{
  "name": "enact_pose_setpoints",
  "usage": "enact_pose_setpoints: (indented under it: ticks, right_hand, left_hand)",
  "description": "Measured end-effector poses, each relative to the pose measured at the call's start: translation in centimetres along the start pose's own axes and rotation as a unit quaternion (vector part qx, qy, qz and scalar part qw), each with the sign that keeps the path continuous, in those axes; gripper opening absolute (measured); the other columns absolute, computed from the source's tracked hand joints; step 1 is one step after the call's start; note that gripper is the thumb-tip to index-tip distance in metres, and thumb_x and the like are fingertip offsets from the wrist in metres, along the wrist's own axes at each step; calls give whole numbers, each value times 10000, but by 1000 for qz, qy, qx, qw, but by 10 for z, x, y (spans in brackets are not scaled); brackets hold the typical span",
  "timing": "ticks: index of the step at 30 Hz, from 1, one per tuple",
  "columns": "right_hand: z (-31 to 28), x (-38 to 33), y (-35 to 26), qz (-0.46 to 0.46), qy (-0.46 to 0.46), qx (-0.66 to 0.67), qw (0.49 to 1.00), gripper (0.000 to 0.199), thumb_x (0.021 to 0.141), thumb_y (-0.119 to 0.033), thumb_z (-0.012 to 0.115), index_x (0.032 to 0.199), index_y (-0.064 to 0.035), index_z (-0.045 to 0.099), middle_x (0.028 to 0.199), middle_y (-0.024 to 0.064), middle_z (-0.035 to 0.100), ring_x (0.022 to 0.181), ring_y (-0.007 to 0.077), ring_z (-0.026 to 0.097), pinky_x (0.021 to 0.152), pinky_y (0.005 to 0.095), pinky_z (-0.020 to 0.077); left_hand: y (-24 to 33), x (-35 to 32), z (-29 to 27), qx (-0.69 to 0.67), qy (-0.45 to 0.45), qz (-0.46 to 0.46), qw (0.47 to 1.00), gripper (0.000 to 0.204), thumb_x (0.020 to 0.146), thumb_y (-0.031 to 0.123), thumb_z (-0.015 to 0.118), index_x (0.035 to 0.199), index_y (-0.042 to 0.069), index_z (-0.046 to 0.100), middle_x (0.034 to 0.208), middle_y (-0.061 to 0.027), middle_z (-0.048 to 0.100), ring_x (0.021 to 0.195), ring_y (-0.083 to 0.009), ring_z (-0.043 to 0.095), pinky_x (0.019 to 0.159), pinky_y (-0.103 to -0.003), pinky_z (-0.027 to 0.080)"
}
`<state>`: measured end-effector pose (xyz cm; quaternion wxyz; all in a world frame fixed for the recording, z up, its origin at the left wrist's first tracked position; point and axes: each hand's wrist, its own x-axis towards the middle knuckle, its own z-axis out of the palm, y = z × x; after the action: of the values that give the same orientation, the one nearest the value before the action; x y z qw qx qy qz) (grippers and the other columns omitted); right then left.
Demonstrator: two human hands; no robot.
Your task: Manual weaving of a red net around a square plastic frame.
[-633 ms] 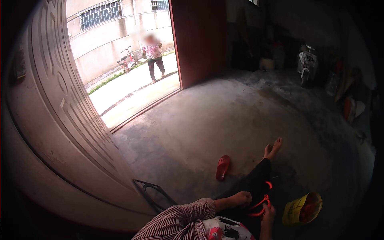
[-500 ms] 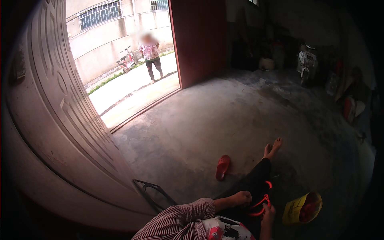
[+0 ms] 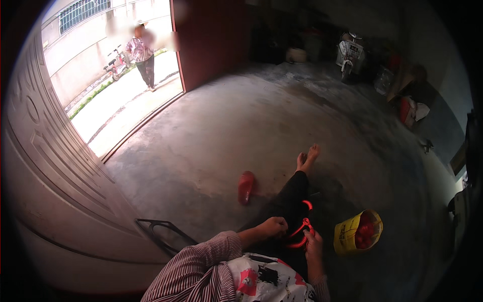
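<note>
Over my dark trousered lap lies a bright red, ribbed band (image 3: 298, 245), curved like a loop, with a narrower red piece rising from it. My right hand (image 3: 315, 242) is closed on that narrower piece, thumb on top. To its left my left hand (image 3: 274, 227) is curled into a loose fist beside the band; whatever it may pinch is too small to make out. Another red arc (image 3: 308, 204) shows just beyond the hands, against my leg. A yellow bag (image 3: 347, 236) stands open on the floor to the right, with red items (image 3: 366, 232) inside.
A red slipper (image 3: 246, 188) lies on the concrete floor (image 3: 211, 136) near my bare foot (image 3: 311, 156). A dark metal frame (image 3: 166, 231) stands by the panelled door (image 3: 55, 131) at left. A person (image 3: 142, 55) stands outside the doorway; a white scooter (image 3: 348, 55) is parked at the back.
The view has swung to the right, so everything sits further left and higher. The person outside has changed stance. My right hand still grips the red piece; my left stays curled.
</note>
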<state>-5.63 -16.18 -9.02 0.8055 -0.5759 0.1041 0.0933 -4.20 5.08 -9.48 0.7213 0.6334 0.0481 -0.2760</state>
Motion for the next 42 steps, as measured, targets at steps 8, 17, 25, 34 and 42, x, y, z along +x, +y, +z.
enact_pose_setpoints:
  ticks: [8,17,25,34,42]
  right_hand:
    - [-11,1,7,19,7,-25,999,40,865,-87,627,896,-61,624,780,-54,543,694,47,507,646,207,397]
    - [14,-16,-4,-32,22,-60,997,163,897,-179,604,955,-27,616,785,-40,545,720,70,532,669,244,430]
    - [-3,-2,-5,-2,6,-16,1000,156,886,-187,610,953,-47,613,748,-48,524,629,47,484,565,225,386]
    - [-4,-2,-7,38,9,-71,997,76,868,-159,624,884,-89,598,652,-85,477,473,14,400,422,191,303]
    - [-4,1,-1,17,-5,4,1000,185,878,-80,617,1036,19,612,884,17,614,761,85,591,693,230,485]
  left_hand:
    - [20,-8,16,183,85,39,979,438,829,95,607,1236,6,473,776,-104,632,645,-197,630,592,-327,519]
    - [243,-104,76,260,52,819,508,666,783,-55,576,1395,15,322,894,-143,596,585,-199,544,517,-315,445]
    - [121,-42,45,504,39,636,583,793,769,167,677,1459,94,295,929,-92,562,692,-224,590,598,-330,512]
    - [67,-27,19,644,8,437,628,845,736,168,638,1489,114,258,951,-86,569,783,-235,628,709,-351,538]
    - [48,-24,8,669,-10,326,668,900,739,146,625,1520,139,179,997,-136,586,846,-307,646,742,-390,534]
